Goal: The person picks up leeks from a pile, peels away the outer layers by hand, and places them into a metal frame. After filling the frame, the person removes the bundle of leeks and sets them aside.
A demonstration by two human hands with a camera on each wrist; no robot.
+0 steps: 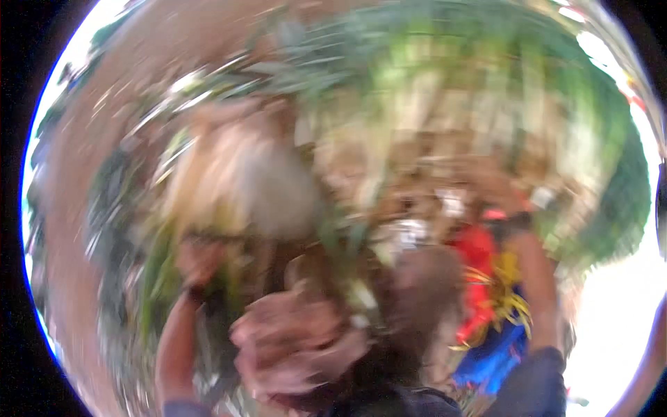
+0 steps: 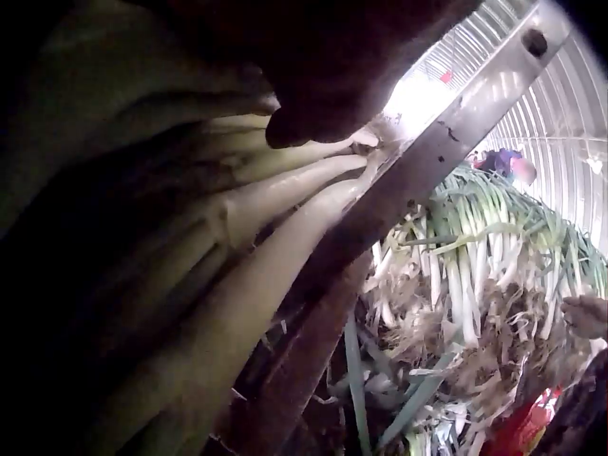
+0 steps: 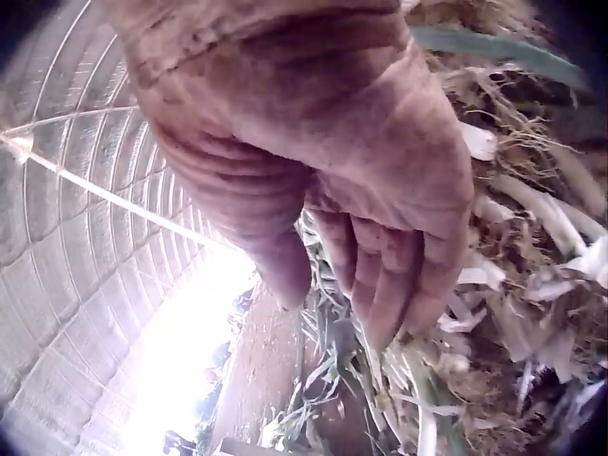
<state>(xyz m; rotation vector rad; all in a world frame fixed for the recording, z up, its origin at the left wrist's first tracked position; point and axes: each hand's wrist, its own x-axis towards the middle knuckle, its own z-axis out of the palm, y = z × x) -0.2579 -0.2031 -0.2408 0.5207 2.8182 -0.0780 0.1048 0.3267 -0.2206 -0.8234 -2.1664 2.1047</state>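
Motion blurs the head view. My left hand (image 1: 198, 260) is by the green leaves of a bundle of leeks (image 1: 215, 163). In the left wrist view that hand (image 2: 332, 76) is a dark shape over the pale stalks (image 2: 285, 233), one fingertip overlapping them; I cannot tell whether it grips them. A metal bar (image 2: 446, 142) with holes runs slantwise beside these stalks. My right hand (image 3: 323, 171) has loosely bent fingers with nothing visible between them. It hovers near the root ends of a large leek pile (image 1: 445, 104), close to loose roots and stalks (image 3: 513, 285).
Near my right forearm lie a red plastic bag (image 1: 476, 271), yellow string (image 1: 511, 309) and blue material (image 1: 493, 358). Pinkish folded cloth (image 1: 299, 340) is low in the middle. Bare brown ground (image 1: 69, 229) stretches left. A ribbed tunnel cover (image 3: 85, 237) arches overhead; a person (image 2: 513, 166) is farther off.
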